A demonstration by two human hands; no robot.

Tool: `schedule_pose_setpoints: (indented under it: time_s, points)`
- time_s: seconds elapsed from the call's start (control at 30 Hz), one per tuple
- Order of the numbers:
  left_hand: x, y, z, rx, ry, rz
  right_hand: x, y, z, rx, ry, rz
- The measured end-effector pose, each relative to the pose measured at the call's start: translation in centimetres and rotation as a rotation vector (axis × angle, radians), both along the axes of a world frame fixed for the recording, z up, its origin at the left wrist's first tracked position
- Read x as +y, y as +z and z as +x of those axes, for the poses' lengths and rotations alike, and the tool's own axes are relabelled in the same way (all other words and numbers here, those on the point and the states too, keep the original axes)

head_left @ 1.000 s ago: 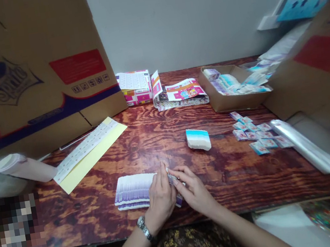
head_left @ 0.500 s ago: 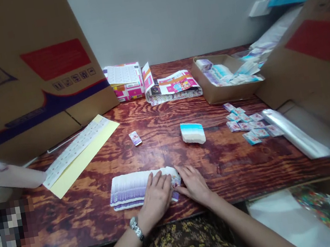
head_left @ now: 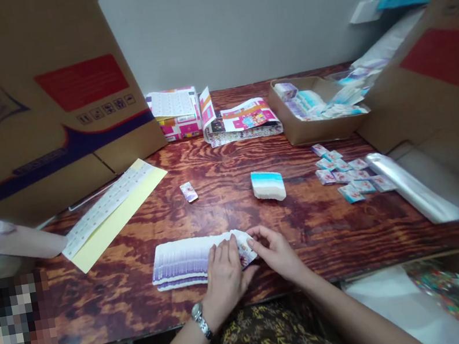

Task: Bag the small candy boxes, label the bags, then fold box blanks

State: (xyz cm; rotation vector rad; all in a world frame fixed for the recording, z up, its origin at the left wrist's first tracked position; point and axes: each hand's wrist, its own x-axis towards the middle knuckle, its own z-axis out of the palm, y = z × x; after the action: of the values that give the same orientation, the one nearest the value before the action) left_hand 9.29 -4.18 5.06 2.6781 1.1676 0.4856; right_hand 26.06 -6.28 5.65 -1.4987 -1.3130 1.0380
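Observation:
A long fanned row of white and purple cards [head_left: 178,261] lies near the table's front edge. My left hand [head_left: 225,269], with a metal watch on its wrist, rests flat over the right part of the row, fingers stretched out. My right hand [head_left: 279,253] pinches the edge of the end card [head_left: 245,251], printed with a flower picture, between thumb and fingers. Beyond the row is a small flower-printed packet [head_left: 189,191]. Farther right stands a blue and white stack of cards [head_left: 267,185].
Several small packets [head_left: 344,171] lie at right beside a clear plastic roll [head_left: 411,188]. A box of cards [head_left: 324,131] and folded printed sheets [head_left: 242,120] stand at the back. Large cartons flank the table, the left carton [head_left: 89,125] near a yellow-backed label sheet [head_left: 120,214].
My right hand has shifted a little right and now pinches the end card, whose edge has turned outward. My left hand has stayed on the row, its thumb now farther out.

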Motion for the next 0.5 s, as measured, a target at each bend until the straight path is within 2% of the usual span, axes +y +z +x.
schedule_pose_setpoints:
  time_s: [0.07,0.23,0.3,0.37,0.5]
  points:
    - [0.1,0.3,0.1,-0.043,-0.005,-0.033,0.3,0.8,0.2,0.078,0.058,-0.017]
    - [0.5,0.5,-0.6,-0.114,-0.047,-0.134,0.6,1.4,0.7,-0.146,0.062,0.042]
    - [0.6,0.5,-0.8,-0.172,-0.022,-0.167,0.4,1.6,0.6,-0.148,0.046,0.067]
    - [0.7,0.5,-0.7,-0.261,0.014,-0.192,0.0,1.9,0.4,-0.165,0.028,0.137]
    - [1.1,1.0,-0.5,-0.404,0.092,-0.203,-1.0,2.4,0.0,-0.409,0.027,0.366]
